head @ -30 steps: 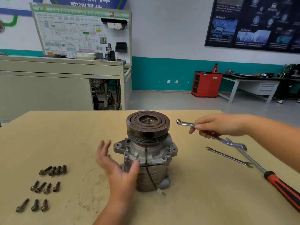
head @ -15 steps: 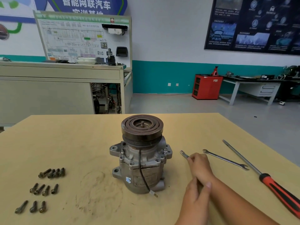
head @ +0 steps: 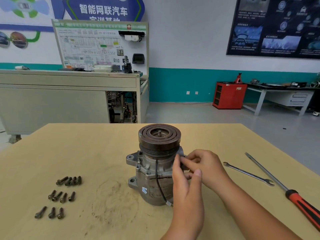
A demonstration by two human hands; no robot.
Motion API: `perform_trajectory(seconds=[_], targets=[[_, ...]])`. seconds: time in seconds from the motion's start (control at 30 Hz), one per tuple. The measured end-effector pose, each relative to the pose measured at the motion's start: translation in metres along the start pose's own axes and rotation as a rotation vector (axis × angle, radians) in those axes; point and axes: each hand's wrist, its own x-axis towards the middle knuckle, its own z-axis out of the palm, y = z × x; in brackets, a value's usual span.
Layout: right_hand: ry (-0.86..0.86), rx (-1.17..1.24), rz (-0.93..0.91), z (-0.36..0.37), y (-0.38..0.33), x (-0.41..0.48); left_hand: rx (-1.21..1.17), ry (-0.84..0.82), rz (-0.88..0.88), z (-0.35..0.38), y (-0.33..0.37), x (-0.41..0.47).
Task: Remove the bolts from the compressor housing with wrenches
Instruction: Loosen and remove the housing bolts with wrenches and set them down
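- Moved up off the tabletop [head: 86,144] since earlier, the left grip [head: 187,184] and right grip [head: 206,167] are now set against the upright compressor housing [head: 150,172] at its middle.
- Straight left fingers are laid on it.
- Right fingers are curled; what is held cannot be told.
- Bolts [head: 62,196] are laid in rows, far left.

A compressor [head: 154,172] stands upright mid-table [head: 86,153]. At its 3 o'clock side the left hand [head: 185,184] lays straight fingers on the housing. The right hand [head: 206,165] curls its fingers at a flange ear, their hold hidden. Bolts [head: 60,196] lie at 8 o'clock, with a wrench [head: 247,174] and a screwdriver [head: 284,187] at 3 o'clock.
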Motion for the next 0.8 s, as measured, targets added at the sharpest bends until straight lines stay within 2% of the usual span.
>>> perform_trajectory(seconds=[0.1,0.2,0.27,0.33,0.4,0.47,0.57,0.67,0.77,0.8], targets=[[-0.032,-0.128,-0.037,-0.003,-0.011,-0.003,-0.088,0.029,-0.032,0.003,0.009,0.001],[0.023,-0.087,-0.091,-0.010,-0.033,-0.005,-0.192,0.061,-0.025,0.005,0.024,0.001],[0.068,0.006,-0.132,-0.018,-0.051,-0.011,-0.244,0.041,0.042,0.006,0.035,-0.003],[0.030,0.213,-0.170,-0.021,-0.063,-0.030,-0.262,0.063,0.139,-0.002,0.039,-0.013],[-0.074,0.408,-0.213,-0.010,-0.071,-0.059,-0.219,0.140,0.248,-0.022,0.034,-0.026],[-0.212,0.474,-0.200,0.019,-0.076,-0.084,-0.182,0.244,0.281,-0.053,0.025,-0.038],[-0.326,0.330,-0.196,0.087,-0.082,-0.091,-0.243,0.419,0.213,-0.112,0.014,-0.045],[-0.422,0.122,-0.215,0.155,-0.087,-0.082,-0.307,0.598,0.044,-0.167,0.014,-0.040],[-0.472,-0.101,-0.222,0.208,-0.085,-0.072,-0.435,0.685,-0.073,-0.202,0.018,-0.040],[-0.474,-0.151,-0.225,0.220,-0.083,-0.069,-0.396,0.678,-0.081,-0.212,0.014,-0.042]])
